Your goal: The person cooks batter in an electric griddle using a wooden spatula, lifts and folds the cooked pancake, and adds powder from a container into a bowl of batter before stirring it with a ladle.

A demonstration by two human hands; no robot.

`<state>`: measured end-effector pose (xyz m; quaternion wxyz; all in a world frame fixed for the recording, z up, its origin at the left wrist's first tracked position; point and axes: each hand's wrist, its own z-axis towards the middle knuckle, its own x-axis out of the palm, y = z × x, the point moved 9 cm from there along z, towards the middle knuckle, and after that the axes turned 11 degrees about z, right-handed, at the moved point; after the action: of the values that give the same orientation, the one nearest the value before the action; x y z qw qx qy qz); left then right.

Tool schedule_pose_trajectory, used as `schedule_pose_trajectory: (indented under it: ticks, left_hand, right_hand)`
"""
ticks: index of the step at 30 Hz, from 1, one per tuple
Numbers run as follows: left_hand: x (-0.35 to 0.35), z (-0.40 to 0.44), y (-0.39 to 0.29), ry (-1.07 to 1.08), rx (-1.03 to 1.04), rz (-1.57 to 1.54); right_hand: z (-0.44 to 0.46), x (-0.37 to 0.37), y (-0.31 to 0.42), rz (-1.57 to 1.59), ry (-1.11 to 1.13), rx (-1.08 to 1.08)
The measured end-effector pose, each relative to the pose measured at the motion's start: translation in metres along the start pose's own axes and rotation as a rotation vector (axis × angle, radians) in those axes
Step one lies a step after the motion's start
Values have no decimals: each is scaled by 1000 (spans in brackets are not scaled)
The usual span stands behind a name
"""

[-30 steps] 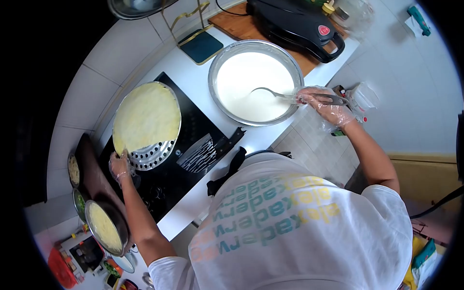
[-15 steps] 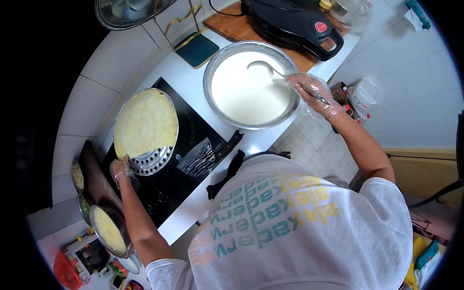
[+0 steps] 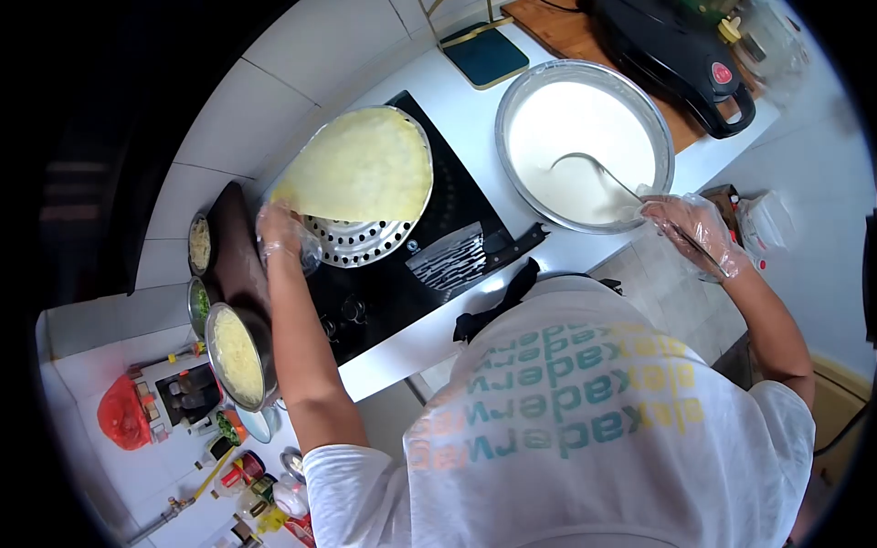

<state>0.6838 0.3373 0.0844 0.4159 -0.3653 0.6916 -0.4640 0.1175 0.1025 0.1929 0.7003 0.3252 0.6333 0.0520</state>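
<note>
My left hand (image 3: 285, 230), in a clear plastic glove, pinches the lower left edge of a thin yellow pancake (image 3: 370, 163). That edge is drawn out past the round perforated metal tray (image 3: 361, 245) beneath, and the tray's lower part is bare. My right hand (image 3: 699, 233), also gloved, is closed round the handle of a metal ladle (image 3: 614, 175). The ladle's bowl end dips into white batter (image 3: 585, 119) in a large steel bowl (image 3: 670, 160).
A cleaver (image 3: 452, 258) lies on the black cooktop (image 3: 388, 315), near the tray. Behind the batter bowl a black electric griddle (image 3: 653, 59) rests on a wooden board (image 3: 557, 26). At the left stand a bowl of pale shreds (image 3: 237, 358) and smaller bowls, one with chopped greens (image 3: 199, 303).
The pancake's held edge has been pulled out to the left, beyond the tray. The ladle has shifted toward the near side of the batter bowl. The whole view has swung.
</note>
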Motion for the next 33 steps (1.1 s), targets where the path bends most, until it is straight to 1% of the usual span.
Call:
schedule_pose_trajectory:
  ticks: [2, 3, 6, 7, 9, 11, 14, 15, 16, 18, 19, 20, 22, 25, 28, 29, 32, 33]
  left_hand:
    - [19, -11, -19, 125, -113, -89]
    - [29, -22, -31, 82, -131, -201]
    - [33, -14, -48, 135, -114, -254]
    - [40, -16, -56, 176, -126, -333]
    - [41, -14, -70, 179, -104, -403]
    - [40, -10, -87, 163, -81, -432]
    - [39, -27, -109, 102, -65, -608]
    - [33, -30, -109, 34, -65, -635]
    - [29, -29, -103, 38, -62, -639]
    - [19, -30, -87, 52, -59, -651]
    - [25, -54, -87, 73, -39, -599]
    - [26, -58, -79, 132, -6, -612]
    - [23, -69, -57, 80, -49, -589]
    - [15, -72, -31, 41, -142, -506]
    - [18, -78, -30, 47, -94, -502]
    - [20, -78, -32, 83, -61, -497]
    - [22, -74, -28, 84, -58, -473]
    - [21, -70, -26, 103, -42, -461]
  right_hand:
    - [-11, 1, -3, -54, 46, -15]
    - [-17, 1, -8, -38, 49, 9]
    - [-37, 4, -27, 42, 49, 85]
    - [-43, 4, -37, 87, 40, 110]
    - [-46, -1, -39, 22, 6, 92]
    - [-40, -13, -23, -200, -45, 5]
    - [-30, -13, -23, -259, -86, -12]
    - [-25, -10, -24, -286, -79, -25]
    - [-19, -6, -25, -314, -72, -37]
    - [-10, 3, -25, -335, -65, -70]
    - [-6, 7, -23, -330, -63, -89]
    - [-4, 11, -22, -326, -61, -101]
    - [-2, 27, -24, -385, 27, -49]
    - [-6, 31, -16, -268, 27, -112]
    - [-16, 24, 1, -283, -13, -231]
    - [-21, 18, 8, -276, -50, -253]
    - [-38, 14, 12, -272, -25, -291]
    - [-43, 13, 9, -266, -13, -270]
